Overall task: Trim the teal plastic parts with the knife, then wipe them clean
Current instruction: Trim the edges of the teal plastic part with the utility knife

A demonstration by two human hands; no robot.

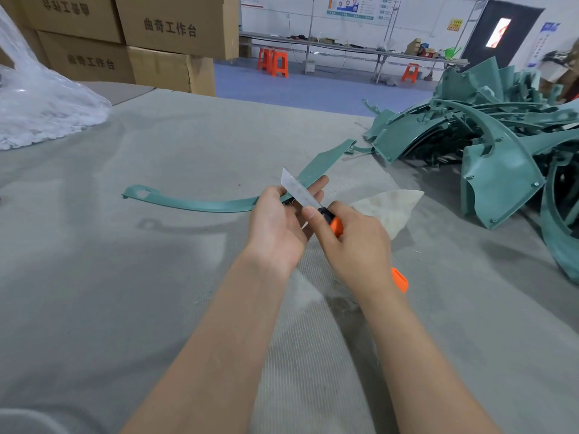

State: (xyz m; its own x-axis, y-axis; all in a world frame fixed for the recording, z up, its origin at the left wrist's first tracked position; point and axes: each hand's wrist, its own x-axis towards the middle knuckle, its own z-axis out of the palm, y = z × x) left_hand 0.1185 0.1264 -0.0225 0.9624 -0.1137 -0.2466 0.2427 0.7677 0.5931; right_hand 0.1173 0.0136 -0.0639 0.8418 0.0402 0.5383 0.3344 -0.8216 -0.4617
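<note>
Hands: our left hand [275, 223] grips the teal strip [194, 204]; our right hand [357, 245] fists the knife [336, 226].
Strip: held above the counter [125, 277], near the cloth [391, 208].
Hidden: knife handle mostly inside our palm; we can't tell whether the blade touches the strip.
Cut off: teal parts pile [488, 136] runs past the right edge.
Writing: boxes [175, 26] read 曲奇工作台.

The long curved teal plastic strip [194, 205] stretches above the middle of the grey fabric-covered table [125, 277], the heap of teal plastic parts [501, 136] to its right, the pale folded cloth [391, 211] between them, the clear plastic bag [40, 104] far left, brown cardboard boxes [125, 36] behind
</note>
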